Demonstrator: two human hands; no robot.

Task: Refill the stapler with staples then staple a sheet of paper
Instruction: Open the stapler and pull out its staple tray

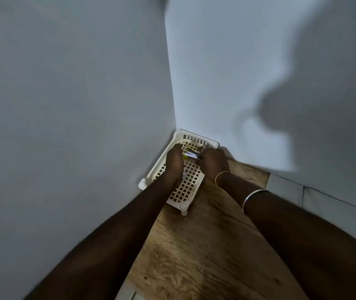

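Left hand (173,161): over the basket, fingers curled onto the left end of a small object.
Right hand (212,162): over the basket's right side, fingers closed on the right end of the same object.
Small object (192,156): held between both hands above the far half of the basket; yellow and dark parts, too blurred to tell whether it is the stapler or a staple box.
Wrist: a thin gold bangle (221,176) and, further up the right forearm, a silver bangle (252,197).
Basket (198,137): white plastic lattice on short feet, directly beneath the hands.
Table (194,245): wood-grain top that the basket stands on, extending from it toward the person.
Walls (64,105): pale, meeting in a corner just behind the basket.
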